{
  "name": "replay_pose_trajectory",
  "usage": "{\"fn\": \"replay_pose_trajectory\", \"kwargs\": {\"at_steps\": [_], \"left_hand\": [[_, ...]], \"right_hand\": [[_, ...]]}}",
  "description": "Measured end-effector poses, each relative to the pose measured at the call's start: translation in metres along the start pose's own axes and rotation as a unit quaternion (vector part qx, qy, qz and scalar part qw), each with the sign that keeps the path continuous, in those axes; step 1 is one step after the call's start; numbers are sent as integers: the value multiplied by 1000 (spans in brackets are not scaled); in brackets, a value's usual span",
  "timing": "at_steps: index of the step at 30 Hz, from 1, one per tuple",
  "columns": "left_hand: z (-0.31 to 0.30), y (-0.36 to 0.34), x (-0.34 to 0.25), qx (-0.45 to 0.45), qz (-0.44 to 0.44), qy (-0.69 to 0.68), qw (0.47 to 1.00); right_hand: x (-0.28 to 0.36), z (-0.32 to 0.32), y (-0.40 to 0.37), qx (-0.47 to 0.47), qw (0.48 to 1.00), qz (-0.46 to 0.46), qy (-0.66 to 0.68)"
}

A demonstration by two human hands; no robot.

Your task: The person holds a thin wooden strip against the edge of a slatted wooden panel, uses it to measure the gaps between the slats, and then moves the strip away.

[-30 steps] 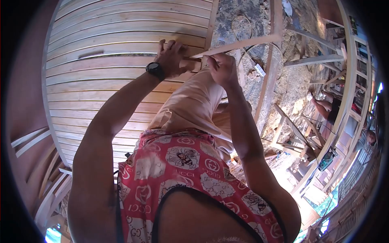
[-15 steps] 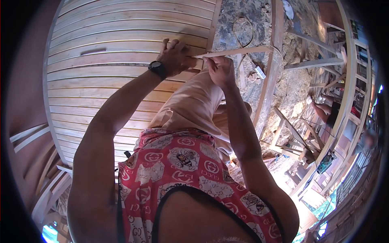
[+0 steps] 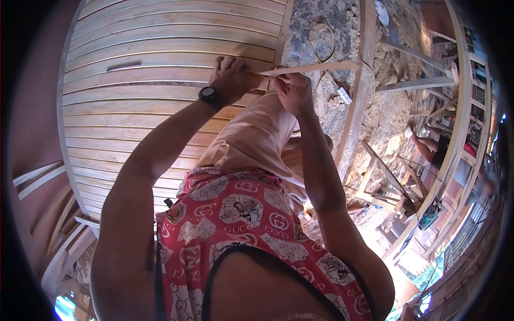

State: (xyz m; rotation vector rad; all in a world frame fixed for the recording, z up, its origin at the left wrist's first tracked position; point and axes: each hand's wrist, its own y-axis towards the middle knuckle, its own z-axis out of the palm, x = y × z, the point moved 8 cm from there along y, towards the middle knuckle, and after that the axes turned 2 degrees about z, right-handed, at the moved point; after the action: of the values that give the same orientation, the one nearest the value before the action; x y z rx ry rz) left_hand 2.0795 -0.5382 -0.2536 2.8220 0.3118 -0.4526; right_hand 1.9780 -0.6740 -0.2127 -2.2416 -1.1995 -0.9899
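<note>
My right hand (image 3: 293, 92) is closed on a long, thin wood strip (image 3: 326, 67), pinching it near its narrow left end. The strip reaches out to the right, over a beam. My left hand (image 3: 233, 80), with a black watch (image 3: 208, 95) on its wrist, lies on the slatted wooden planks (image 3: 144, 91). Its fingers are apart, and its thumb side is right beside the strip's narrow end. Whether that thumb touches the strip is hard to make out.
A short dark wood piece (image 3: 123, 66) lies on the planks. To the right are a looped cord (image 3: 322, 40), a long beam (image 3: 354, 115) and rough, littered ground. A power tool (image 3: 429, 216) hangs near a rail (image 3: 455, 134). Another person (image 3: 441, 152) is at far right.
My left hand and wrist have shifted slightly down and to the right along the planks. My right hand and the strip have barely moved.
</note>
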Motion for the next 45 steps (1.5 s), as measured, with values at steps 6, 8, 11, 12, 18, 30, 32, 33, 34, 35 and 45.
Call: {"fn": "replay_pose_trajectory", "kwargs": {"at_steps": [6, 8, 11, 12, 18, 30, 32, 33, 34, 35, 45], "left_hand": [[17, -19, 3, -65, -67, -29, 995], [22, -23, 7, -79, -103, -62, 990], [23, -26, 4, -87, -90, -59, 990], [23, -27, 4, -87, -89, -58, 991], [19, -32, -3, -102, -79, -25, 991], [12, -33, 9, 83, -26, -58, 995], [17, -34, 9, 114, -30, -57, 991], [17, -34, 9, 114, -30, -57, 991], [17, -35, 9, 116, -26, -56, 991], [16, -36, 8, 118, -23, -56, 991], [13, -34, -4, 78, 52, -3, 996]], "right_hand": [[17, -11, 1, -7, 998, -53, 25], [21, -13, 2, -18, 998, -54, 38], [30, -16, 3, -2, 999, -32, 9], [29, -16, 4, -3, 999, -33, 9], [36, -23, 5, 3, 998, -50, -24], [57, -25, -23, -2, 996, -87, 28], [54, -20, -26, 18, 998, -56, 21], [52, -18, -27, 17, 998, -55, 21], [51, -17, -29, 12, 998, -63, 21], [50, -15, -31, 7, 997, -71, 21], [53, -11, -39, -2, 994, -106, -7]]}}
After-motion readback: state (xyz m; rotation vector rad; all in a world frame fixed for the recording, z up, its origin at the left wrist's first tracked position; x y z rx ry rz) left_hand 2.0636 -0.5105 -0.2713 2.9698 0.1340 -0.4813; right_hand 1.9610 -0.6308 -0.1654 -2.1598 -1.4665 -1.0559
